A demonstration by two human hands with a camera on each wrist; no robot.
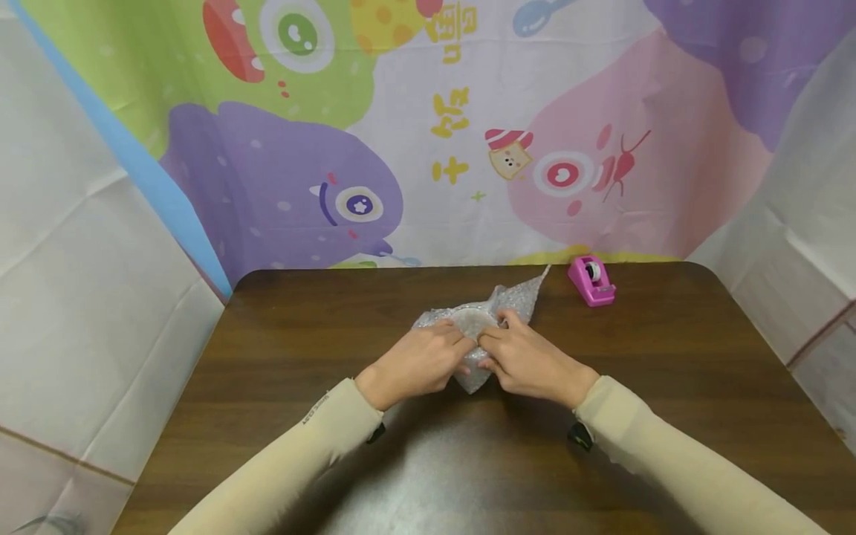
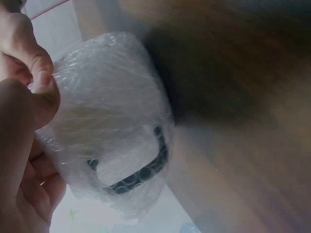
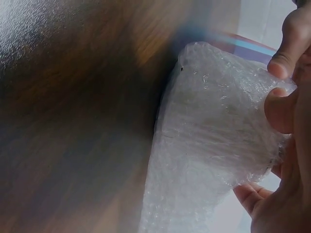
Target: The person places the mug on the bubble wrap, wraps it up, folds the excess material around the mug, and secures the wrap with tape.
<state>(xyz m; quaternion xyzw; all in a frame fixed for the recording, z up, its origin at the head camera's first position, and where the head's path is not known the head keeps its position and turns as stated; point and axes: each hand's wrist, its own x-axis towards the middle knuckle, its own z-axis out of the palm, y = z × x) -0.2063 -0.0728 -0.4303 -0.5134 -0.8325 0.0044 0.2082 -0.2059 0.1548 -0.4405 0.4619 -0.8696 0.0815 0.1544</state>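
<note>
A sheet of bubble wrap (image 1: 472,377) encloses a round, pale, cup-like thing (image 1: 473,321) standing on the table. Through the layers in the left wrist view, a dark curved handle (image 2: 141,175) shows on its side. My left hand (image 1: 428,355) pinches the wrap at the near left of the rim, thumb and fingers curled. Close beside it, my right hand (image 1: 535,360) pinches the wrap at the near right of the rim. In the right wrist view, the thumb and fingers of both hands meet at the top edge of the wrap (image 3: 209,121).
A pink tape dispenser (image 1: 592,281) with a roll in it stands at the back right of the brown wooden table (image 1: 321,312). One pointed corner of the wrap sticks out toward it. Behind the table hangs a cartoon-printed cloth (image 1: 441,223).
</note>
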